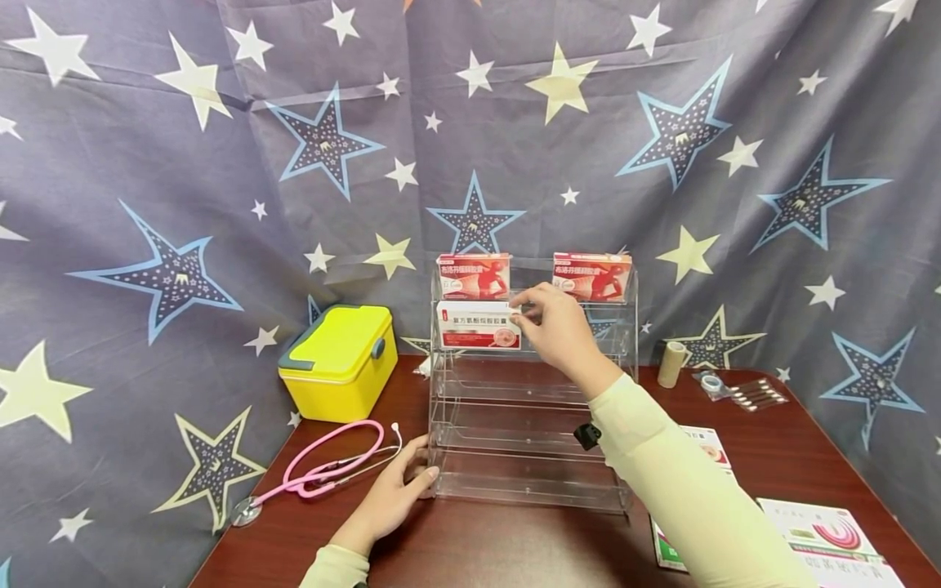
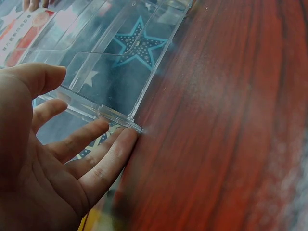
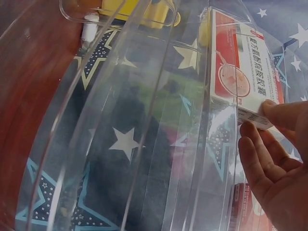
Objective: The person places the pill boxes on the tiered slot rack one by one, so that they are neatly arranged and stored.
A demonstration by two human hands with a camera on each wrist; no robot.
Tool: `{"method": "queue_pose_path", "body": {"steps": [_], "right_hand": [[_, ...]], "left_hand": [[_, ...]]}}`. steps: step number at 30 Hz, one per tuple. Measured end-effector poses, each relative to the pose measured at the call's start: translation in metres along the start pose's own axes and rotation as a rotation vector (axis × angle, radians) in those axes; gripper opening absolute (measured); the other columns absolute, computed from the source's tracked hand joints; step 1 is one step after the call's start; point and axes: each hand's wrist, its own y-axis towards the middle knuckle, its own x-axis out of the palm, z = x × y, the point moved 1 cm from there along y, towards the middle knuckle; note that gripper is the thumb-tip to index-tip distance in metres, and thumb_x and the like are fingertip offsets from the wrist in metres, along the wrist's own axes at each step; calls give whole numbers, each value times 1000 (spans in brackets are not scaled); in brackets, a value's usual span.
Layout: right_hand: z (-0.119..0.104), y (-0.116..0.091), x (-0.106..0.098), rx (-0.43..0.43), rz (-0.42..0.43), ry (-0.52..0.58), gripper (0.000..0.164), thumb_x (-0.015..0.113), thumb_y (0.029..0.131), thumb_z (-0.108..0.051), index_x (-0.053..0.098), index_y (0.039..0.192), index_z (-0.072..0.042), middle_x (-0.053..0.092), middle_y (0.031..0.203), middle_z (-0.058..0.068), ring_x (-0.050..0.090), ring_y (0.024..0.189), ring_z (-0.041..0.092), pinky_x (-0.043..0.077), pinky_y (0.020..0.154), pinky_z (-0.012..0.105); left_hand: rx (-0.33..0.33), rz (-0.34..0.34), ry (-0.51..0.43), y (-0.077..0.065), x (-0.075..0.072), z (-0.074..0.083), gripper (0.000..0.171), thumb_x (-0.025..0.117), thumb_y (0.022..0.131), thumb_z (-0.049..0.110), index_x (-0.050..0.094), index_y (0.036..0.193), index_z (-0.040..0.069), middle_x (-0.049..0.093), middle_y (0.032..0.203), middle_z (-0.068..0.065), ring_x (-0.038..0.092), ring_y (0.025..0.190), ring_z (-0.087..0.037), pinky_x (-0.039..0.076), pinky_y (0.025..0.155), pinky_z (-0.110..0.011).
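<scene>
A clear tiered display rack (image 1: pixel 529 492) stands on the table. On its second tier from the top, at the left, sits a white and red medicine box (image 1: pixel 478 327). My right hand (image 1: pixel 562 331) pinches the right end of this box; in the right wrist view, the thumb lies at the front edge of the medicine box (image 3: pixel 240 67) and the other fingers are bent by its end. Low on the rack's left side, my left hand (image 1: pixel 393 494) touches the edge with fingertips fairly straight. The left wrist view shows the left hand (image 2: pixel 62 149) against the rack's bottom corner.
Two red medicine boxes, one left (image 1: pixel 474 278) and one right (image 1: pixel 592 278), occupy the top tier. A yellow case (image 1: pixel 338 363) and a pink stethoscope (image 1: pixel 316 478) lie left. More boxes (image 1: pixel 831 535), a bandage roll (image 1: pixel 672 365) and cotton swabs (image 1: pixel 757 394) are right.
</scene>
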Motion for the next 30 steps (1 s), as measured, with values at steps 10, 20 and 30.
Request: {"method": "queue_pose_path", "body": {"steps": [10,20,30], "right_hand": [[0,0,0,-4,-5,3,17,81,94,-15,77,110,-15,68,107,1,73,91,16,62,80,38],[3,-16,-30,-49,60,-3,25,81,93,-13,76,118,-14,68,115,4,75,91,18,62,77,39],[38,-75,-121,-91,322,50,25,85,85,1,79,108,-8,72,102,1,68,81,0,51,68,13]], "left_hand": [[-3,-13,-37,1,0,-1,53,64,106,17,44,155,14,56,135,-25,64,114,-35,63,83,-37],[-2,-14,-35,1,1,-4,52,64,106,17,44,154,13,55,136,-26,65,113,-34,63,83,-37],[13,-3,-22,1,1,-2,52,64,106,17,45,154,13,55,135,-28,65,112,-33,63,84,-39]]}}
